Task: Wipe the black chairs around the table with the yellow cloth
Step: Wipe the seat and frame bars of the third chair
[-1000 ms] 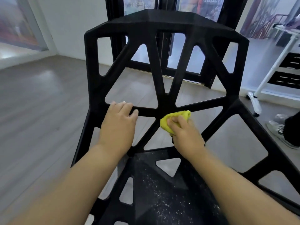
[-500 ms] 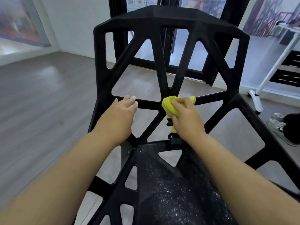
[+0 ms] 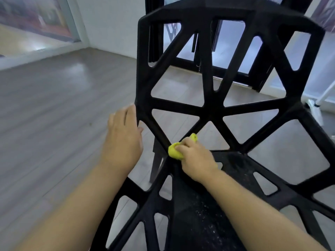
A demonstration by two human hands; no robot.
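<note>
Two hands work the black chair [image 3: 210,109]: your left hand [image 3: 125,136], fingers straight, rests on the backrest's edge at nine o'clock of its hub, likely to steady it, while your right hand [image 3: 198,159] clutches the yellow cloth [image 3: 174,151] against a strut at seven o'clock.

One black chair [image 3: 210,109], one yellow cloth [image 3: 173,152], two hands: left hand [image 3: 123,140], right hand [image 3: 197,160].
</note>
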